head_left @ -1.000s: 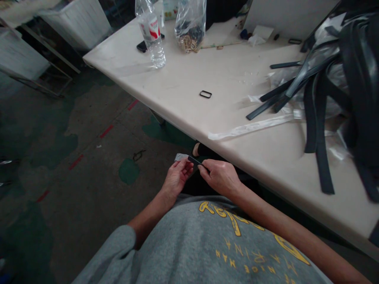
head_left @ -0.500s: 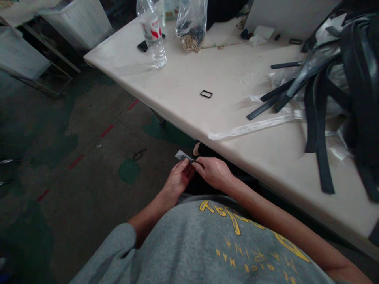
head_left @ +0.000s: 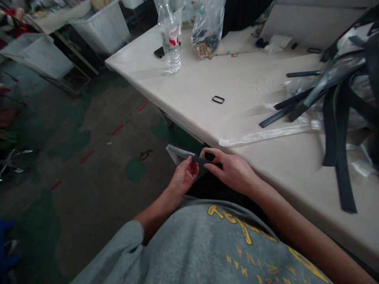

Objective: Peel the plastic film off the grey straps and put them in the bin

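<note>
Below the table's front edge, both hands hold one dark strap (head_left: 199, 159) with a clear plastic sleeve (head_left: 175, 152) at its left end. My left hand (head_left: 184, 178) pinches the strap near the sleeve, fingers curled. My right hand (head_left: 233, 170) grips the strap's right part between thumb and fingers. The strap lies roughly level, pointing left. On the table above lies a small black rectangular ring (head_left: 218, 99), apart from both hands.
A cream table (head_left: 192, 85) bears a water bottle (head_left: 169, 37), a phone (head_left: 160, 51), a clear bag of metal fittings (head_left: 207, 29), a heap of dark straps (head_left: 337, 98) and a clear plastic strip (head_left: 266, 135). White bins (head_left: 100, 27) stand on the stained floor at left.
The view shifted and the hands rose toward the table edge. The strap has slid farther out of its plastic sleeve, with the hands a little wider apart.
</note>
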`<state>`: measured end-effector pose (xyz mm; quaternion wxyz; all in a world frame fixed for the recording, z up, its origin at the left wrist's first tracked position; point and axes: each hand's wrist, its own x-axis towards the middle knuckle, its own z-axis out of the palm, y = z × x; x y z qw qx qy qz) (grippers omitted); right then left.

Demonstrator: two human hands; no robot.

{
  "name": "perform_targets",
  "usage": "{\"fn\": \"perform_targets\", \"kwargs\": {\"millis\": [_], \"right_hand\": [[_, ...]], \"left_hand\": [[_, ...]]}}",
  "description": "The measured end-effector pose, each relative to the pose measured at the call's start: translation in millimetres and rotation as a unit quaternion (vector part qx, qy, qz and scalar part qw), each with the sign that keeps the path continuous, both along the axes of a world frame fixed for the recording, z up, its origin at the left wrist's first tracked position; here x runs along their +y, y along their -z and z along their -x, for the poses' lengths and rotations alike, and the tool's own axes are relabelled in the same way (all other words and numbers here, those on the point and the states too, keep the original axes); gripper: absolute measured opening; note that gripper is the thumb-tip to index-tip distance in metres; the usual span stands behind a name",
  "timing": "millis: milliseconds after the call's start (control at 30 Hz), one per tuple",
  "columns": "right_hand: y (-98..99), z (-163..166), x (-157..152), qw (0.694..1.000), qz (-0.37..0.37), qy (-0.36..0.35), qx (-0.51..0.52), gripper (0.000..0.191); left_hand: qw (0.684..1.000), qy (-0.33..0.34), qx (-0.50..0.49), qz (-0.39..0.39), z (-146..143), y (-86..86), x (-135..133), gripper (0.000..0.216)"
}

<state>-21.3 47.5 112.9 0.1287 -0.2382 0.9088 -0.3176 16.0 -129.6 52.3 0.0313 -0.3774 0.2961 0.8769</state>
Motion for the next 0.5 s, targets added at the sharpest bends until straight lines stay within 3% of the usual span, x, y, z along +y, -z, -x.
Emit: {"fn": "perform_targets", "kwargs": {"millis": [100,300,367,500], "right_hand": [[-13.0,-5.0,20.4,1.0,0.029,0.008,0.005,0.046],[-1.3,-1.6,-9.8,0.998,-0.055,0.008,0.025,0.04],[1.0,-1.1,-8.1,0.999,-0.035,0.006,0.016,0.043],[-8.8,-5.8,24.0,0.998,0.062,0.02,0.021,0.04]], "left_hand": [[0.999,-0.034,-0.017,0.016,4.1,-1.6,-10.8,0.011],[0.995,0.086,0.034,-0.026,-7.4,-2.2,15.1,0.008],[0.997,0.071,0.027,-0.014,-5.6,-1.6,12.8,0.006],[0.999,-0.004,-0.027,0.02,3.9,-4.4,-6.9,0.007]]}}
